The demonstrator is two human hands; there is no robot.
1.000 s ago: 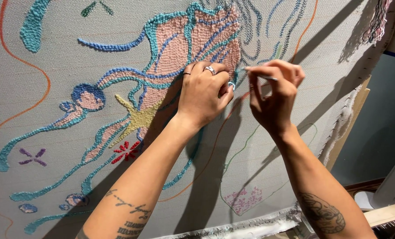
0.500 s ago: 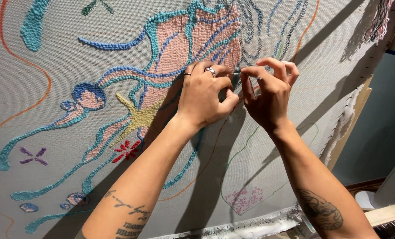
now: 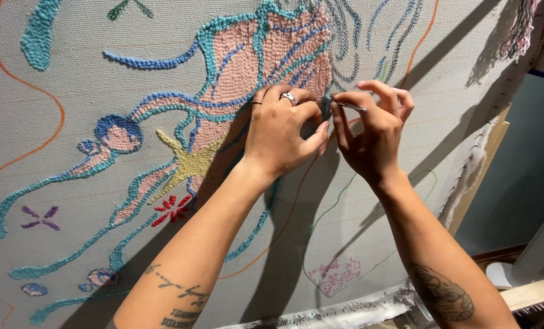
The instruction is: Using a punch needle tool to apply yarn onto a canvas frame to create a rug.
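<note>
A big grey cloth is stretched tight on a wooden frame and fills almost the whole view. It leans back a little, with a dim room behind its right edge.

The fingers of the right hand are pinched shut on a thin silver needle-like tool. The tool lies nearly flat, and its tip points left toward the edge of the pink yarn patch with blue-green outline. The tip is hidden between the two hands, so I cannot tell if it is in the cloth.

The fingers of the left hand are curled and press on the cloth right beside the tool. They hold nothing I can see. One finger wears a silver ring, and the left thumb almost touches the right hand.

Further out are a yellow yarn star, a small red yarn flower, and a thin orange drawn line on the bare cloth.

What could go wrong: the two hands are very close, so the sharp tip could poke the left thumb if it slips. A hard pull could tug loose loops out of the pink patch. If the left hand lets the cloth go slack, the tip might miss its spot. The shadow of the arms makes the spot dark and hard to see.
</note>
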